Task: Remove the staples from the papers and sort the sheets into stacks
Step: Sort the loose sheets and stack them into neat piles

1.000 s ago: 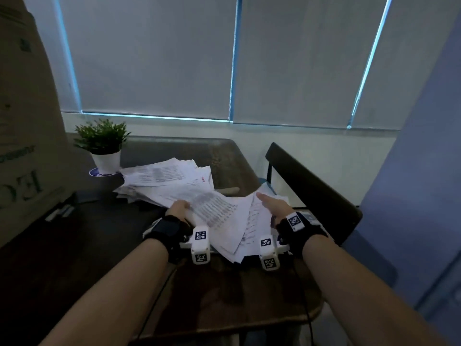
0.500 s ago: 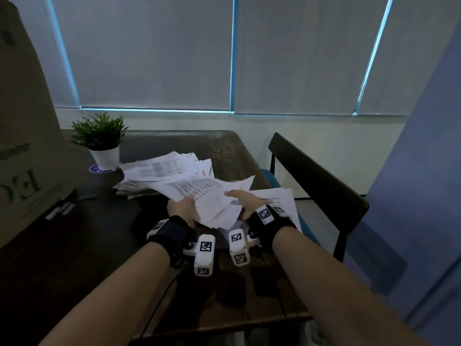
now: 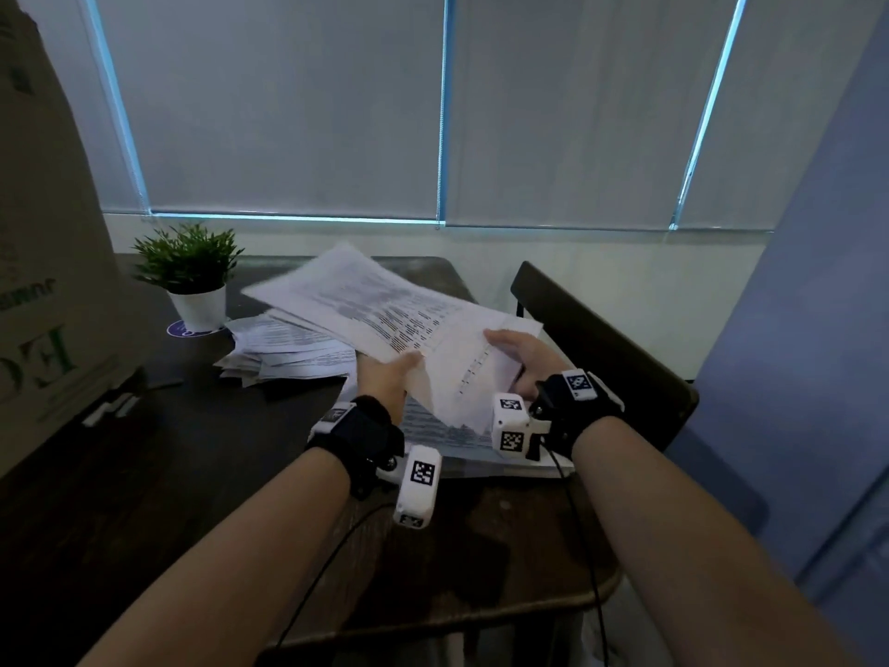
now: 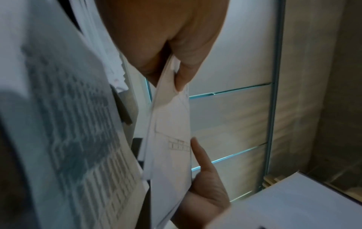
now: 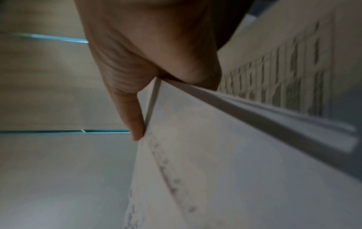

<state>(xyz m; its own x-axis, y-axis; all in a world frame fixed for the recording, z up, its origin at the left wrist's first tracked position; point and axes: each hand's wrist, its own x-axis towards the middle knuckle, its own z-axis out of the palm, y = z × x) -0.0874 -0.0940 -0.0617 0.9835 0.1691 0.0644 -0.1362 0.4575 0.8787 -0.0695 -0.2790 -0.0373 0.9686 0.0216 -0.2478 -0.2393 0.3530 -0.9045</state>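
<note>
Nearest the camera, on the dark wooden table [image 3: 481, 560], a flat stack of sheets [image 3: 462, 445] lies just under the wrists. Above it both hands hold a bundle of printed papers [image 3: 385, 310] lifted off the table and tilted up toward the window. At its near left edge the left hand [image 3: 385, 377] pinches the bundle, thumb on top and fingers beneath; the left wrist view shows the thumb and fingers clamped on the paper edge [image 4: 172, 124]. Over on the right edge the right hand [image 3: 524, 358] grips the same bundle, and the right wrist view shows the thumb pressed along the sheets' edge with the palm closed over the corner [image 5: 195, 139]. Whether a staple is in the bundle cannot be told. Behind the bundle, a loose pile of papers [image 3: 284, 353] is spread on the table. Just beyond it to the left stands a small white pot [image 3: 199, 308] holding a green plant [image 3: 187, 255]. At far left a large cardboard box [image 3: 43, 281] rises; its contents are hidden. A dark chair [image 3: 601, 349] stands by the table's right side.
</note>
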